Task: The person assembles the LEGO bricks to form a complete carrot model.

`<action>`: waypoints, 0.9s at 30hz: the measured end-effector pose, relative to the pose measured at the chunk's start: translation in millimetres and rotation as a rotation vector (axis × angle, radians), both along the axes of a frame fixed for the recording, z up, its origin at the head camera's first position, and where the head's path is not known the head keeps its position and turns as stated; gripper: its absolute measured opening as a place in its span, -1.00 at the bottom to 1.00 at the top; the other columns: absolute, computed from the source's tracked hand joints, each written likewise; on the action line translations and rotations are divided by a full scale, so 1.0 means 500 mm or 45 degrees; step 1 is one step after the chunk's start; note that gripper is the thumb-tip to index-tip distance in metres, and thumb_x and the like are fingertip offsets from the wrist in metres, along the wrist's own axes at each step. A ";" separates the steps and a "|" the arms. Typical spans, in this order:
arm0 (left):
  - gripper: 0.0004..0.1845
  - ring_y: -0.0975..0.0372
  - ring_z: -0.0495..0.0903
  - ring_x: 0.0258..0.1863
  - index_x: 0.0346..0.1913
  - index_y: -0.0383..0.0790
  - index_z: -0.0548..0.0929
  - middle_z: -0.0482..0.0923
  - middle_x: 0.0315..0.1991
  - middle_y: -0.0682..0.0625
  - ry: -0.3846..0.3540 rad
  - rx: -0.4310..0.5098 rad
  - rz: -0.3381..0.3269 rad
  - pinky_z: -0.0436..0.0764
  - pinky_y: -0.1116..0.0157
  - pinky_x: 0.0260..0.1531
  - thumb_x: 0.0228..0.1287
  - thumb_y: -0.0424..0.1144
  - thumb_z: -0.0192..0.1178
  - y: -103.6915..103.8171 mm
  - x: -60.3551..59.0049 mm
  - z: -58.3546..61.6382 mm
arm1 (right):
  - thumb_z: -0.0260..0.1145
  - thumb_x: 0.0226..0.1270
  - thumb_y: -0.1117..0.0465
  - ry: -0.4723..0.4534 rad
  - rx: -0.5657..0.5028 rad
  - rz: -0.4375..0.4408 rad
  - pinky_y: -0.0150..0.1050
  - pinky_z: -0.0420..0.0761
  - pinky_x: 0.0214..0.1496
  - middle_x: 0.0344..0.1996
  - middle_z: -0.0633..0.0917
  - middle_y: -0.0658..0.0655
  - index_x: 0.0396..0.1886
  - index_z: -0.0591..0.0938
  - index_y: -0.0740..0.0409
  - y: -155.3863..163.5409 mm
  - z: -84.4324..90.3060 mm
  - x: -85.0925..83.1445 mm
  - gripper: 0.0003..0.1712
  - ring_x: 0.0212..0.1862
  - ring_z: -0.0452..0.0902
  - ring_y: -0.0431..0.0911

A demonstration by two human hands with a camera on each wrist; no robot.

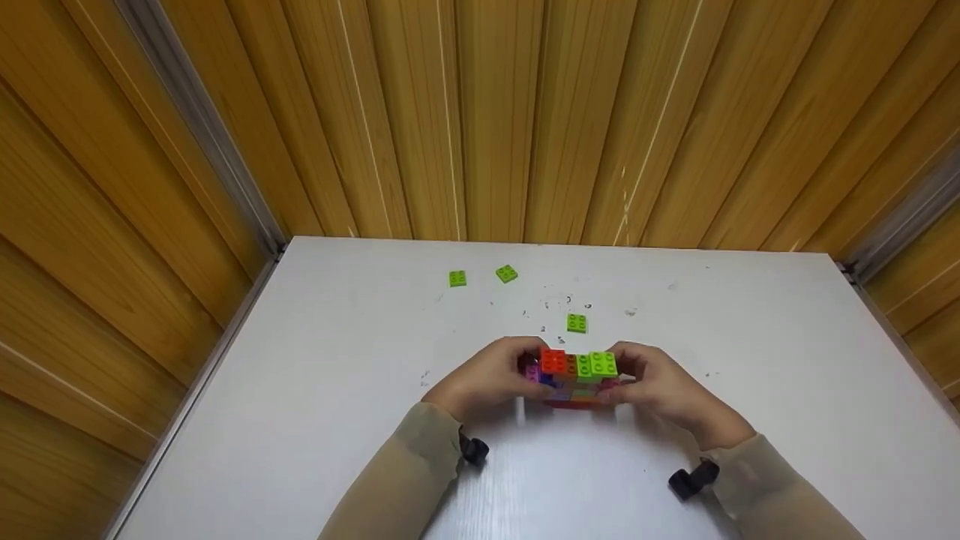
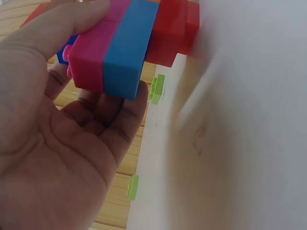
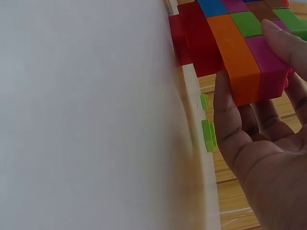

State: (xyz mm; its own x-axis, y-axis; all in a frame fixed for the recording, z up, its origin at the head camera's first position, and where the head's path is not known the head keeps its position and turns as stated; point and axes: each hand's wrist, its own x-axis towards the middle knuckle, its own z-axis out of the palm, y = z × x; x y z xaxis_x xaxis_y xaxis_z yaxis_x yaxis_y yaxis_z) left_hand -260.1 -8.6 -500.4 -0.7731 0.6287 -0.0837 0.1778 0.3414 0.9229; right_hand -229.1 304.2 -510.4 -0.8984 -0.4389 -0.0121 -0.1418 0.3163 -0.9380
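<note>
A build of joined toy bricks (image 1: 555, 363) is held between both hands over the middle of the white table. Red and light green studded bricks form its top. My left hand (image 1: 495, 375) grips its left end, thumb on a pink brick (image 2: 91, 57) beside a blue brick (image 2: 129, 52), fingers behind. At the other end my right hand (image 1: 664, 386) holds it, thumb over a magenta brick (image 3: 268, 64) and fingertips at an orange brick (image 3: 237, 62). Red bricks (image 3: 199, 43) form the bottom, close to the tabletop. Parts of the build are hidden by the fingers.
Three loose light green bricks lie beyond the hands: one at far left (image 1: 457, 279), a turned brick (image 1: 507, 274) beside it, and a nearer brick (image 1: 577, 323) just past the build. Wood-look panels (image 1: 495, 120) stand behind the white table (image 1: 337, 337).
</note>
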 end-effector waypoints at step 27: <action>-0.42 -0.02 0.56 0.44 0.54 -0.15 0.56 0.50 0.54 -0.14 -0.146 -0.117 0.901 0.60 0.00 0.49 0.65 0.02 0.38 -0.186 -0.249 0.003 | 0.66 0.30 0.34 -0.003 0.010 0.005 -0.32 0.67 0.36 0.17 0.84 0.00 0.18 0.74 0.22 -0.007 -0.005 -0.006 -0.53 0.24 0.73 -0.04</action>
State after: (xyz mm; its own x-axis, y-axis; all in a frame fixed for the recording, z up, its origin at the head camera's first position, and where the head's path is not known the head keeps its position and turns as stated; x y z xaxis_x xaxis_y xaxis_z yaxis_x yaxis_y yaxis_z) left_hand -384.7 -101.4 -499.1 -0.9756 -0.0329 -0.2169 -0.2107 0.4158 0.8847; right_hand -231.9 300.8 -512.9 -0.8966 -0.4426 -0.0180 -0.1408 0.3234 -0.9357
